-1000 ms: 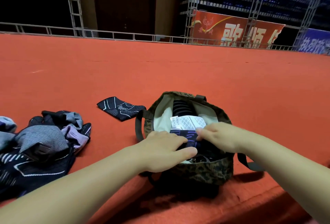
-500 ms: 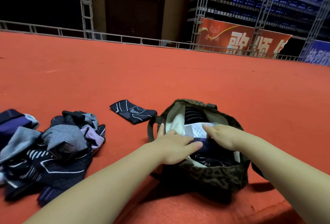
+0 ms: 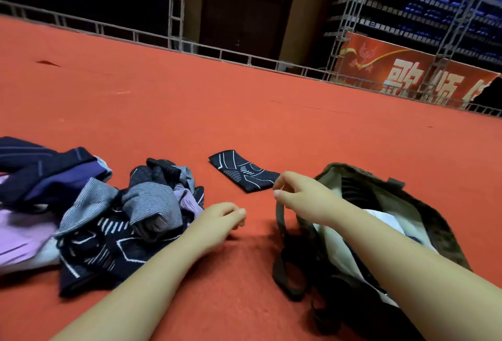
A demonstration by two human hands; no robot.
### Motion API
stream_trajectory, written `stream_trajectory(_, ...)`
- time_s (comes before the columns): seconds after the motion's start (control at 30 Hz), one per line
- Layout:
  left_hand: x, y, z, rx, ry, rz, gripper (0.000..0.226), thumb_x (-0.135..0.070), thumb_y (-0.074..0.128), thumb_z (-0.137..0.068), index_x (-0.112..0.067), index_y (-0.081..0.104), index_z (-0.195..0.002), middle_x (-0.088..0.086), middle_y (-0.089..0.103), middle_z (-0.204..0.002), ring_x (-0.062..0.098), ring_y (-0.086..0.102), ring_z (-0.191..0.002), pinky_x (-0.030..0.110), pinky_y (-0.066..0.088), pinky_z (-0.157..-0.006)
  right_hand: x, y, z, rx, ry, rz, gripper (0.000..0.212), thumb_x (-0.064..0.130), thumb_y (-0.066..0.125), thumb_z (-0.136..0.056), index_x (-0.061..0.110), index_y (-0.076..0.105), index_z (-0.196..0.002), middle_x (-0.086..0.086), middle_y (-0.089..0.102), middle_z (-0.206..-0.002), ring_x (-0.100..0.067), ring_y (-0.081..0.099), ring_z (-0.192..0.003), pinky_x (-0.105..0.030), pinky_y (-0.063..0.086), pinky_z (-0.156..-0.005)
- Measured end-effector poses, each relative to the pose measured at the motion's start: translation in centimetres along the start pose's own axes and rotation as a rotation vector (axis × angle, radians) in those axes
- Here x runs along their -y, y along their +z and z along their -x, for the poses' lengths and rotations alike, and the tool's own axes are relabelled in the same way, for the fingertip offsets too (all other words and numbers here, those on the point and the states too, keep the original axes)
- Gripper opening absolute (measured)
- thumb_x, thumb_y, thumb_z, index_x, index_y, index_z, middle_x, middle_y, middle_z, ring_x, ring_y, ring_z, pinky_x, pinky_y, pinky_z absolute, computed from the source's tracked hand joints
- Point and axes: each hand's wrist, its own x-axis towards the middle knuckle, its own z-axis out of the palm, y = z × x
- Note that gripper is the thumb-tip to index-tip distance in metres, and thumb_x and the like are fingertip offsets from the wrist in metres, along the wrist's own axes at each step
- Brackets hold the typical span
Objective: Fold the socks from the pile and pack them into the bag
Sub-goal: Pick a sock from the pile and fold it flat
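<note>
Bag (image 3: pixel 440 234) partly packed w/ socks, pile (image 3: pixel 108 218) + one folded sock (image 3: pixel 243 171) left; left hand (image 3: pixel 220 217) & right hand (image 3: pixel 301 196) loosely curled, grip empty.

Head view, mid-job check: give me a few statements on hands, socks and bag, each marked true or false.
1. The left hand holds a sock. False: it is empty, fingers loosely curled, above the red floor.
2. A folded dark sock lies alone between the sock pile and the bag. True.
3. The bag is zipped shut. False: it gapes open, pale contents showing.
4. The right hand holds nothing. True.
5. The pile lies right of the bag. False: left.
</note>
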Motion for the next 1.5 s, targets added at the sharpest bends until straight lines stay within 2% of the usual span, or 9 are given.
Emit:
stream_trajectory(0.1, 1.6, -0.4, -0.5, -0.021, -0.098, 0.232, 0.021, -0.02, 0.054, -0.093, -0.012, 0.062, -0.075, 0.001, 0.063, -0.071, 0.017, 0.055, -0.067, 0.04, 0.052, -0.08, 0.7, 1.7, -2.8, 0.034, 0.0, 0.122, 0.013, 0.025, 0.049, -0.092, 0.021, 0.058, -0.101, 0.005, 0.061, -0.096, -0.013, 0.052, -0.083, -0.026, 0.036, -0.069)
stream_trajectory(0.23, 1.9, -0.7, -1.5, -0.043, -0.127, 0.334, 0.022, -0.024, 0.05, -0.095, -0.019, 0.061, -0.077, -0.006, 0.065, -0.074, 0.005, 0.054, -0.059, 0.021, 0.043, -0.061, 0.5, 3.4, -8.0, 0.044, 0.067, 0.104, 0.012, 0.026, 0.052, -0.091, 0.017, 0.058, -0.097, -0.004, 0.064, -0.099, -0.02, 0.055, -0.088, -0.03, 0.04, -0.074)
stream_trajectory(0.43, 3.0, -1.9, -2.5, -0.112, -0.189, 0.606, 0.017, -0.029, 0.047, -0.096, -0.02, 0.06, -0.088, -0.002, 0.064, -0.08, 0.01, 0.06, -0.067, 0.024, 0.045, -0.061, -4.3, 7.4, -17.8, -0.162, 0.484, -0.155, 0.062, 0.046, 0.048, -0.09, 0.005, 0.042, -0.136, -0.017, 0.051, -0.136, -0.032, 0.048, -0.124, -0.035, 0.039, -0.099)
stream_trajectory(0.57, 3.3, -2.2, -3.2, -0.094, -0.189, 0.617, 0.017, -0.028, 0.048, -0.096, -0.02, 0.06, -0.088, -0.002, 0.065, -0.078, 0.009, 0.06, -0.065, 0.022, 0.045, -0.06, -6.8, 9.6, -20.4, -0.215, 0.64, -0.094, 0.076, 0.062, 0.043, -0.086, 0.006, 0.04, -0.138, -0.016, 0.047, -0.14, -0.035, 0.039, -0.131, -0.04, 0.034, -0.104)
stream_trajectory(0.8, 3.5, -2.6, -3.6, -0.115, -0.196, 0.609, 0.013, -0.029, 0.048, -0.096, -0.02, 0.059, -0.095, -0.002, 0.064, -0.092, 0.01, 0.062, -0.078, 0.022, 0.046, -0.063, -3.6, 10.6, -19.9, -0.217, 0.502, -0.346, 0.045, 0.046, 0.064, -0.082, 0.003, 0.063, -0.093, -0.016, 0.066, -0.096, -0.031, 0.063, -0.088, -0.031, 0.042, -0.07)
stream_trajectory(0.93, 3.4, -2.5, -3.4, -0.198, -0.207, 0.644, 0.009, -0.03, 0.05, -0.096, -0.024, 0.057, -0.094, -0.006, 0.061, -0.105, 0.012, 0.056, -0.103, 0.027, 0.041, -0.081, 0.0, 12.7, -15.1, -0.285, 0.431, -0.713, 0.033, 0.021, 0.062, -0.086, 0.014, 0.048, -0.057, -0.004, 0.049, -0.059, -0.02, 0.043, -0.057, -0.031, 0.03, -0.053)
stream_trajectory(1.2, 3.1, -2.9, -2.5, -0.266, -0.169, 0.513, 0.081, -0.056, 0.061, -0.072, -0.024, 0.034, -0.142, -0.006, 0.042, -0.139, 0.01, 0.041, -0.126, 0.034, 0.029, -0.112, 1.8, 14.0, -3.3, -0.338, 0.413, -1.297, 0.019, 0.015, 0.055, -0.093, 0.002, 0.065, -0.103, -0.016, 0.072, -0.098, -0.03, 0.069, -0.091, -0.041, 0.054, -0.079)
stream_trajectory(1.33, 3.3, -2.5, -1.5, 0.012, -0.22, 0.25, 0.092, -0.052, 0.072, -0.068, -0.035, 0.024, -0.145, 0.002, 0.058, -0.127, 0.017, 0.06, -0.109, 0.034, 0.044, -0.101, -0.2, 13.7, 0.8, -0.328, 0.369, -1.288, 0.032, 0.017, 0.062, -0.089, 0.006, 0.054, -0.118, -0.012, 0.069, -0.109, -0.02, 0.069, -0.093, -0.035, 0.055, -0.076)
stream_trajectory(1.5, 2.9, -3.1, 1.2, 0.126, -0.173, 0.35, 0.061, -0.02, 0.063, -0.088, -0.045, 0.031, -0.133, -0.014, 0.059, -0.112, 0.012, 0.06, -0.056, 0.022, 0.046, -0.046, -0.3, 13.1, 1.9, -0.319, 0.214, -1.171, 0.038, 0.008, 0.063, -0.088, 0.024, 0.048, -0.119, 0.006, 0.066, -0.105, -0.004, 0.067, -0.092, -0.03, 0.054, -0.084)
